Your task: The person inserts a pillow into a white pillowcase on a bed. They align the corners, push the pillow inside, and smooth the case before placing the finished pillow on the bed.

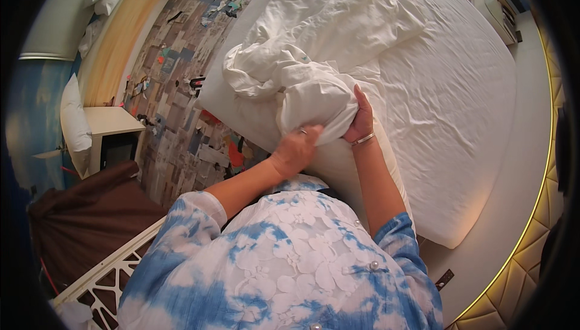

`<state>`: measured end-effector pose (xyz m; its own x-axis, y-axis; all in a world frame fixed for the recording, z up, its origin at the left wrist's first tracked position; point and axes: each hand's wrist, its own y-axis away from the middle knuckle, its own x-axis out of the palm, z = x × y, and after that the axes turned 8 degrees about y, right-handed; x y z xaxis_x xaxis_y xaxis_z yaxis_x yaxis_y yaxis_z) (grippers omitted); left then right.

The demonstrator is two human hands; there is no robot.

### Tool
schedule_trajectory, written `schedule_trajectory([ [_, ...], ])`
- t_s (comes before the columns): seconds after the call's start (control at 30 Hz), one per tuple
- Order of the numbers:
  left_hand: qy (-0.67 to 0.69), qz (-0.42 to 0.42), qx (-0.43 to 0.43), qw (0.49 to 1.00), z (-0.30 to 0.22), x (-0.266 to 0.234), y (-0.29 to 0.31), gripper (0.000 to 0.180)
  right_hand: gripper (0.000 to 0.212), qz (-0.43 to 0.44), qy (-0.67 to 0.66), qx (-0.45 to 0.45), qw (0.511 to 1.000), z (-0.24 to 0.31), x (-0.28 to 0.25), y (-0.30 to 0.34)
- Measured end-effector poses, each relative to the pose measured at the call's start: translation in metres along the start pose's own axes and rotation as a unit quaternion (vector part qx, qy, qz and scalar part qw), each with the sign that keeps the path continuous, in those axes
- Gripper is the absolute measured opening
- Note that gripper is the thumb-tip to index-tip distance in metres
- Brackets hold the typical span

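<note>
Both my hands are on a bunched white bedding cloth (317, 97), possibly a duvet cover, at the near left part of the bed. My left hand (296, 150) is closed on its near edge, fingers bent and slightly blurred. On the right side of the bunch, my right hand (360, 118) grips the cloth with the thumb up; its other fingers are partly hidden by the fabric. More of the white cloth spreads in loose folds toward the far end of the bed. Beneath the bunch lies a smooth, padded white piece (344, 170), partly hidden by my arms.
The mattress (447, 118) has a wrinkled white sheet. Scraps litter the patterned floor (181, 82) on the left. A white bedside cabinet (112, 119) with a white pillow (75, 118) against it stands left, beside brown cloth (96, 215) and a white lattice panel (115, 269). A padded gold edge (538, 227) curves right.
</note>
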<state>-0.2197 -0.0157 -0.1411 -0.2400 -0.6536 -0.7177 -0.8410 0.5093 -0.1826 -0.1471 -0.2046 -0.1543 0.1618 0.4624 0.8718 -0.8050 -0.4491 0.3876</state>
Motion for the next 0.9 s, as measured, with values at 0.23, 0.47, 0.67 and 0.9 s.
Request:
schedule_trajectory([
  [0.23, -0.031, -0.107, -0.066, 0.992, 0.022, -0.044, -0.031, 0.033, 0.051, -0.052, -0.002, -0.032, 0.998, -0.013, 0.018, -0.003],
  [0.47, 0.078, -0.232, -0.143, 0.959, 0.049, -0.073, -0.110, 0.020, 0.083, 0.020, 0.175, 0.063, 0.982, -0.016, 0.025, -0.006],
  [0.67, -0.090, -0.114, 0.051, 0.988, 0.018, -0.045, -0.110, 0.025, 0.092, -0.058, 0.015, -0.025, 0.998, -0.007, 0.035, -0.004],
  [0.9, 0.049, 0.018, 0.017, 0.998, -0.011, 0.010, -0.040, 0.031, 0.086, -0.042, 0.000, -0.087, 0.995, -0.013, 0.028, 0.003],
])
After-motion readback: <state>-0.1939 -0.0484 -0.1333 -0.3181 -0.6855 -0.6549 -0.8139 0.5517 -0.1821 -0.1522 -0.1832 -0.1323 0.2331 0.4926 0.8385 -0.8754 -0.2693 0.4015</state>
